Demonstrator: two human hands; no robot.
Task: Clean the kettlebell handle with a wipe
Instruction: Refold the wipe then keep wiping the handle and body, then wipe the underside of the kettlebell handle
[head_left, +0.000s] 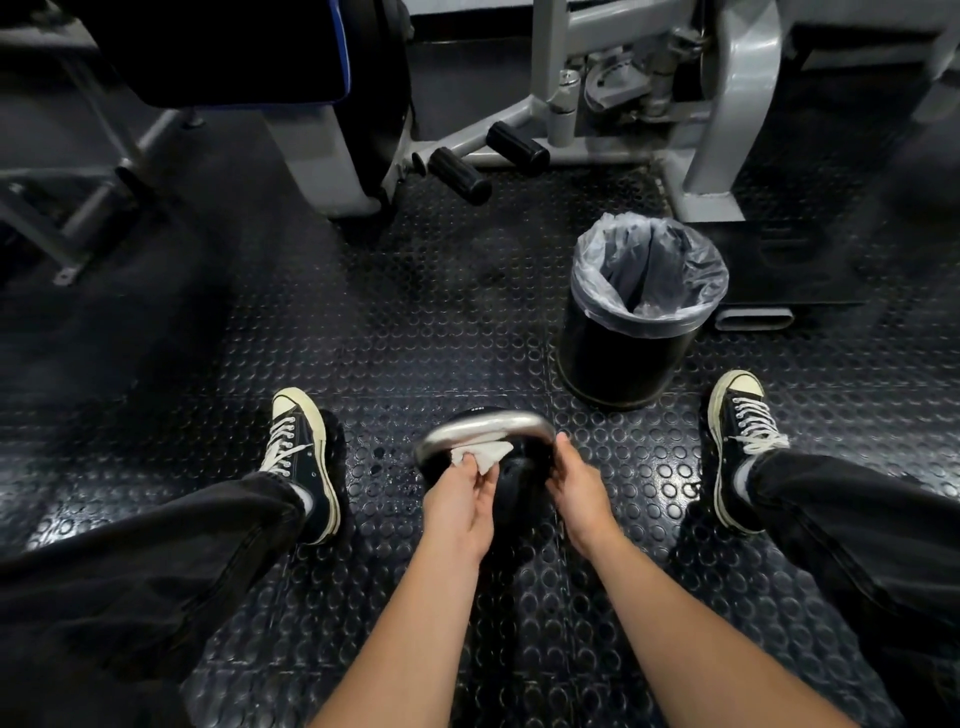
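A black kettlebell (511, 486) stands on the studded rubber floor between my feet, its curved silver handle (483, 426) blurred. My left hand (460, 501) pinches a crumpled white wipe (480, 453), which lies against the underside of the handle near its left half. My right hand (579, 493) is at the kettlebell's right side, fingers curved against the black body just below the handle's right end. The lower part of the kettlebell is hidden behind both hands.
A black bin (631, 332) lined with a clear plastic bag stands on the floor ahead to the right. Grey gym machine frames (727, 130) with black foam rollers (460, 174) fill the back. My legs and black sneakers (304, 460) flank the kettlebell.
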